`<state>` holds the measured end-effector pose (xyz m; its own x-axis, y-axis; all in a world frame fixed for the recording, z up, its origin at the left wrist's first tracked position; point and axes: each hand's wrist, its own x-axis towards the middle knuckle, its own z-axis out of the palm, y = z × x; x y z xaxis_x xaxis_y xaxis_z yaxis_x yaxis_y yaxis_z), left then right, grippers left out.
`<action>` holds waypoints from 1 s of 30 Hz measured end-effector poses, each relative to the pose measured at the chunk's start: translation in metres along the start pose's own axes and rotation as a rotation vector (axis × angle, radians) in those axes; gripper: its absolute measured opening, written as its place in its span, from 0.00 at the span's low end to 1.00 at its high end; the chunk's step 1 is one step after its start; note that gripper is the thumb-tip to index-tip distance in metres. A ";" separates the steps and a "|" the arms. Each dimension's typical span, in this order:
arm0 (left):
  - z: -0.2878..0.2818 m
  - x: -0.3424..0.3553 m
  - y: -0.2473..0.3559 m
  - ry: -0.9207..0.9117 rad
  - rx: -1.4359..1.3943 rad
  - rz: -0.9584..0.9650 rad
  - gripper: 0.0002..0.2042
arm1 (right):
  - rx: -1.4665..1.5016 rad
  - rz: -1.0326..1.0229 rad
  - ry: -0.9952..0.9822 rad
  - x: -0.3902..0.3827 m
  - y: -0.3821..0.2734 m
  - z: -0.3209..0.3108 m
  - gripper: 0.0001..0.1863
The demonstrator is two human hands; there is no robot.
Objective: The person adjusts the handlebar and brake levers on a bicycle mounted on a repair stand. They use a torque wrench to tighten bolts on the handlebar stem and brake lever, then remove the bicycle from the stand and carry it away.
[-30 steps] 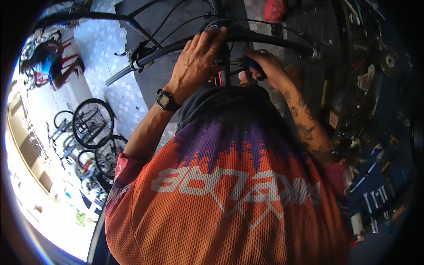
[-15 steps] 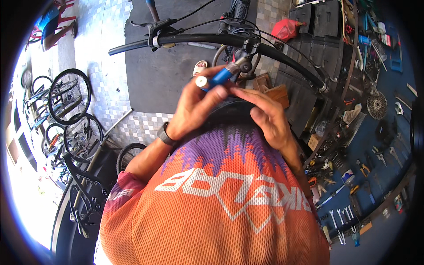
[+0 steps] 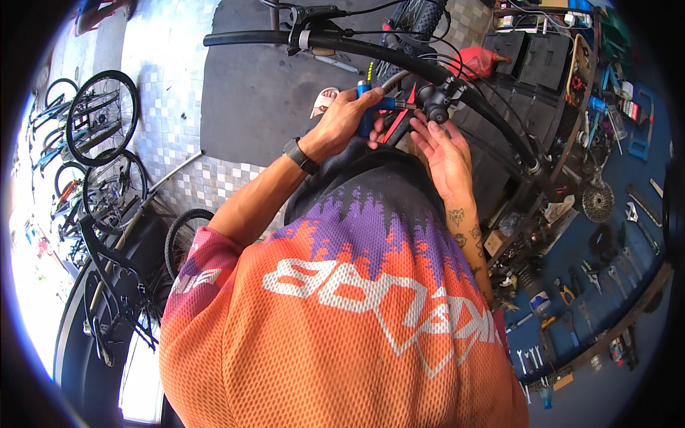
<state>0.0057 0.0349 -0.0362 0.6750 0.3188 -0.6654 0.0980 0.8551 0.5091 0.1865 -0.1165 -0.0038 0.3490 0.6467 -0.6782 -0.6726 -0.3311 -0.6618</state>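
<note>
My left hand (image 3: pixel 337 125) grips a blue T-handled tool (image 3: pixel 386 103), fingers wrapped round it, with its metal shaft pointing right toward the black stem (image 3: pixel 437 103). Whether the shaft touches the stem is too small to tell. My right hand (image 3: pixel 446 157) is just below the stem, palm partly up, fingers apart and slightly curled. Above runs the curved black handlebar (image 3: pixel 371 53) with brake lever (image 3: pixel 303 21) and cables. Red-and-black parts (image 3: pixel 398 121) of the bicycle show between my hands, partly hidden.
A dark mat (image 3: pixel 242 114) lies on tiles; a sandalled foot (image 3: pixel 322 100) shows beside the bicycle. Several bicycles (image 3: pixel 100 121) stand at left. At right are black drawers (image 3: pixel 528 60), a red object (image 3: pixel 474 60) and a blue bench (image 3: pixel 606 299) bearing tools. A person's leg (image 3: pixel 121 11) shows top left.
My left hand left the handlebar area and now holds the blue tool, turned sideways. My right hand, earlier round a dark blue object, has opened and risen toward the stem. The view has shifted.
</note>
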 end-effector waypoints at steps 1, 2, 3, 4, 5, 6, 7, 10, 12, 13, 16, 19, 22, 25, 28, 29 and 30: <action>0.000 0.002 0.000 -0.002 0.013 -0.007 0.21 | -0.005 -0.002 -0.003 0.000 0.000 0.000 0.23; 0.000 0.003 0.001 0.005 0.028 -0.018 0.21 | -0.007 -0.009 -0.009 0.001 0.001 0.001 0.24; 0.000 0.005 0.002 -0.001 0.042 -0.028 0.21 | 0.004 -0.004 0.001 0.001 0.001 0.001 0.23; 0.000 0.006 0.002 0.003 0.050 -0.034 0.21 | 0.017 0.000 0.010 0.002 0.001 0.001 0.22; 0.000 0.008 0.002 -0.006 0.054 -0.040 0.20 | 0.026 0.003 0.038 0.002 0.001 0.001 0.21; -0.001 0.010 0.003 -0.012 0.060 -0.036 0.20 | 0.031 0.002 0.018 0.002 0.001 0.000 0.21; -0.002 0.011 0.003 -0.023 0.052 -0.065 0.20 | 0.035 0.002 0.018 0.002 0.001 0.000 0.21; -0.006 0.015 0.009 -0.049 0.020 -0.146 0.19 | 0.025 -0.005 0.022 0.000 0.000 -0.001 0.22; -0.009 0.021 0.018 -0.066 -0.020 -0.232 0.18 | -0.027 -0.019 0.045 -0.001 0.000 0.000 0.24; -0.010 0.025 0.025 -0.069 -0.068 -0.314 0.16 | -0.071 -0.031 0.065 -0.001 0.000 0.001 0.25; -0.006 0.033 0.042 -0.069 -0.166 -0.439 0.16 | -0.237 -0.085 0.127 -0.001 0.000 0.002 0.27; 0.004 0.034 0.051 -0.050 -0.188 -0.481 0.13 | -0.358 -0.122 0.160 0.001 -0.002 0.001 0.28; 0.010 0.034 0.056 -0.036 -0.081 -0.462 0.13 | -0.463 -0.144 0.164 0.003 -0.007 -0.002 0.24; 0.005 0.033 0.052 -0.094 -0.007 -0.393 0.15 | -0.523 -0.152 0.160 0.005 -0.010 -0.004 0.22; -0.004 0.027 0.037 -0.115 0.286 -0.144 0.20 | -0.508 -0.157 0.172 0.006 -0.010 -0.003 0.21; -0.006 0.027 0.032 -0.097 0.408 -0.055 0.23 | -0.497 -0.163 0.166 0.005 -0.010 -0.003 0.21; -0.008 0.027 0.027 -0.101 0.466 0.041 0.23 | -0.506 -0.160 0.175 0.005 -0.010 -0.003 0.21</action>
<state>0.0212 0.0700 -0.0446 0.7504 0.2878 -0.5950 0.3715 0.5609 0.7398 0.1970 -0.1119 -0.0020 0.5536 0.6064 -0.5709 -0.2201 -0.5546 -0.8025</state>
